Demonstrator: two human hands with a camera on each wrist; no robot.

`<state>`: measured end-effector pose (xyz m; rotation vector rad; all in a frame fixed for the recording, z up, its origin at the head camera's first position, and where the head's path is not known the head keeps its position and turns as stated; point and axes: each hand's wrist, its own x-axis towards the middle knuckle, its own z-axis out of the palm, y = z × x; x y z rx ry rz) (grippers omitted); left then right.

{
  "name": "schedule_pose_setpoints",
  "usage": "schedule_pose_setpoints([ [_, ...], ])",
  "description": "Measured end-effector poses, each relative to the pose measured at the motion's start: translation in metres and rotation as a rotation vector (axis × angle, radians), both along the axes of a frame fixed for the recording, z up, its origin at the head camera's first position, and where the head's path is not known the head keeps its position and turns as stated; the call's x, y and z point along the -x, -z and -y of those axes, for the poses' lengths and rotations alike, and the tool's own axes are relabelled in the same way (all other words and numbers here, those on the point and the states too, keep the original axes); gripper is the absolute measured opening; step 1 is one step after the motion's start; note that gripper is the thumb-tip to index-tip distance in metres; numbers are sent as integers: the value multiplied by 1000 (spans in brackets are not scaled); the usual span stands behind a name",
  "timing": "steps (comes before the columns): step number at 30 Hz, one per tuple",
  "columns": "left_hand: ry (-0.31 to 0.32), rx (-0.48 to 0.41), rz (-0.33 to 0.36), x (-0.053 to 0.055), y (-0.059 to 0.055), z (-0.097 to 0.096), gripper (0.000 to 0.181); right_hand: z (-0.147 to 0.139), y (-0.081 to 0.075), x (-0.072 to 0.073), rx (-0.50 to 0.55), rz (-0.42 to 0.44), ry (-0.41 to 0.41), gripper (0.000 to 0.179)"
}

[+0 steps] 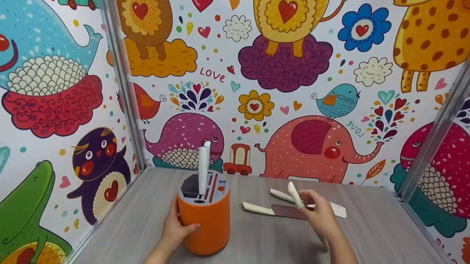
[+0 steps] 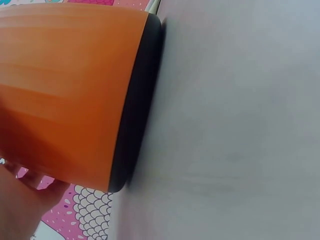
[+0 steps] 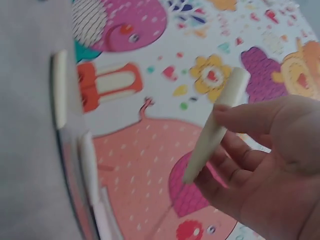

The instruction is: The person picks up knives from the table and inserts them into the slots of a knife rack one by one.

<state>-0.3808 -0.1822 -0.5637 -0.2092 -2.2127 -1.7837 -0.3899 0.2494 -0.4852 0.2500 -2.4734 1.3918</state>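
Observation:
On the table stands an orange knife block [image 1: 205, 228] with a grey slotted top; my left hand [image 1: 174, 229] grips its left side, thumb across the front. A white handle [image 1: 203, 172] sticks up from one slot. My right hand [image 1: 319, 216] holds a knife by its cream handle [image 3: 217, 127], raised above the table, with its thin blade [image 3: 167, 212] pointing away from the handle's lower end. Below that hand lie two more knives: one with a cream handle [image 1: 257, 208] and a dark blade, the other with a white handle [image 1: 280, 195] and a broad pale blade [image 1: 338, 210].
The grey wood-grain table [image 1: 261, 248] is bounded by printed panels with cartoon animals [image 1: 305, 151] at the back and sides. Metal posts [image 1: 124, 79] stand at the corners.

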Motion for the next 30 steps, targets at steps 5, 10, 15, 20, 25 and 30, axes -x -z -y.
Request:
schedule_pose_setpoints([
  [5,-15,14,-1,1,2,0,110,10,-11,-9,158,-88,-83,40],
  [10,-16,9,2,2,2,-1,112,19,-15,-13,281,-120,-113,41],
  [15,-97,46,-200,-2,-4,-5,111,27,-22,-20,359,-90,-129,41],
  [20,-316,33,-768,-9,-42,-18,88,34,-30,-29,371,-86,-138,40],
  [25,-403,140,-1148,-25,-97,-40,59,47,-33,-30,350,-95,-148,39],
  [30,-211,201,-1110,-45,-119,-88,21,50,-29,-32,329,-97,-154,39],
])
